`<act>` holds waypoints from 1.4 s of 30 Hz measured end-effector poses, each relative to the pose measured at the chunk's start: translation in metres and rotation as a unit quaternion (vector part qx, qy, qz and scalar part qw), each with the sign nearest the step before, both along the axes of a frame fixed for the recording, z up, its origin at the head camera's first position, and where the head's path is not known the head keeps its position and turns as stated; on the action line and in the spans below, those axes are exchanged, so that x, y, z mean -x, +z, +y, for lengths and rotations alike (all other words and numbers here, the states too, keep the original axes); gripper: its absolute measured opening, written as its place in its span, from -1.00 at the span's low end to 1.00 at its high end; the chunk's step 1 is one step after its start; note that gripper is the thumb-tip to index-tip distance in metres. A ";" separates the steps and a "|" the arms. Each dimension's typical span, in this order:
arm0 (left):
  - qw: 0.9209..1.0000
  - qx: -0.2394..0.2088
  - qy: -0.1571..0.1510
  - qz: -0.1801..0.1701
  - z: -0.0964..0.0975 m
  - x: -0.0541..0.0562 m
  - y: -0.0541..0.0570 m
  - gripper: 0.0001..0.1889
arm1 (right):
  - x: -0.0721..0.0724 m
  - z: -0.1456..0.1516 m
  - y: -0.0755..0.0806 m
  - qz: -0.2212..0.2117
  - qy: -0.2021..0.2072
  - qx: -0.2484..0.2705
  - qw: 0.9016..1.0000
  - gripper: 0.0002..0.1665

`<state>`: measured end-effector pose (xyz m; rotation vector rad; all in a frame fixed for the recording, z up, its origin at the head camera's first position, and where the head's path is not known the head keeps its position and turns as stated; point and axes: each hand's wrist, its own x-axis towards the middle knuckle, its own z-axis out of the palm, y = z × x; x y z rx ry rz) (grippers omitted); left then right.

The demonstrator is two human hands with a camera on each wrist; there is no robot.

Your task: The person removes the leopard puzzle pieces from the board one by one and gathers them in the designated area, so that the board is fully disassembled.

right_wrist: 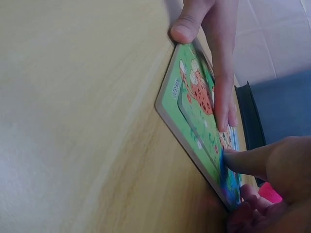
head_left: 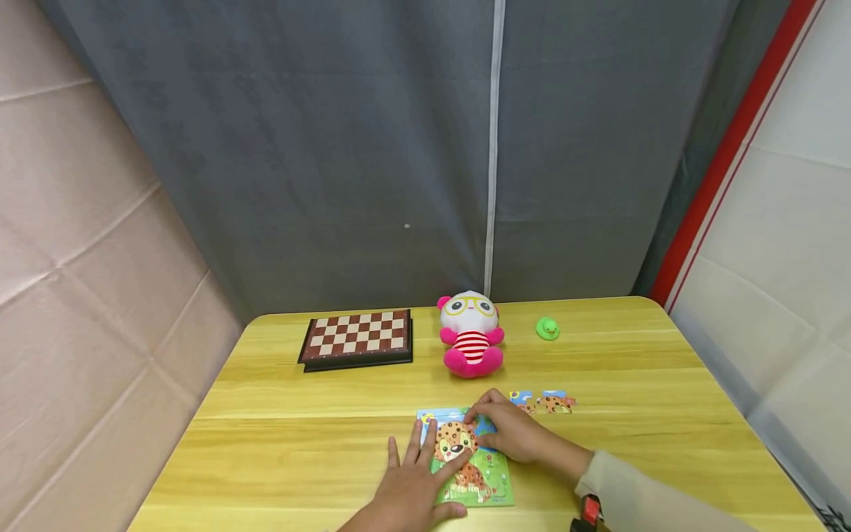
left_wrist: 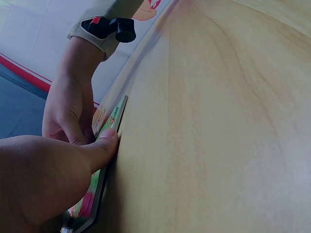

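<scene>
A cartoon leopard jigsaw puzzle (head_left: 495, 488) in a flat green-edged tray lies near the table's front. My left hand (head_left: 408, 484) rests across its left side with fingers spread, and the left thumb (right_wrist: 183, 30) touches the tray's near edge. At the upper right of the puzzle, my right hand (head_left: 508, 430) has its fingers bent and pinches a puzzle piece, mostly hidden beneath them. In the right wrist view, the right thumb (right_wrist: 245, 160) touches a blue part of the picture. Two loose puzzle pieces (head_left: 557, 403) lie on the table just beyond the right hand.
A folded chessboard (head_left: 359, 336) lies at the back left of the wooden table (head_left: 299, 443). A pink and white plush toy (head_left: 470, 336) sits behind the puzzle, with a small green duck toy (head_left: 548, 329) to its right. A grey curtain (head_left: 332, 162) hangs behind the table.
</scene>
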<state>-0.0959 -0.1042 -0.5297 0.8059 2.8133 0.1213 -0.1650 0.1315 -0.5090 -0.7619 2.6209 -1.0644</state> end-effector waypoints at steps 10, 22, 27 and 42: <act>1.000 0.001 0.001 0.008 0.000 0.000 0.000 -0.14 | 0.001 -0.002 0.000 0.001 0.009 -0.005 1.000 -0.78; 1.000 0.005 0.004 -0.003 0.000 -0.001 0.002 -0.13 | 0.000 -0.003 -0.002 0.010 0.012 0.007 1.000 -0.78; 1.000 0.000 0.004 -0.007 0.001 -0.001 0.003 -0.13 | 0.000 -0.003 0.000 0.012 0.014 0.000 1.000 -0.79; 1.000 -0.002 0.006 -0.012 0.000 0.000 0.002 -0.13 | 0.001 -0.006 0.003 0.014 0.012 -0.008 1.000 -0.74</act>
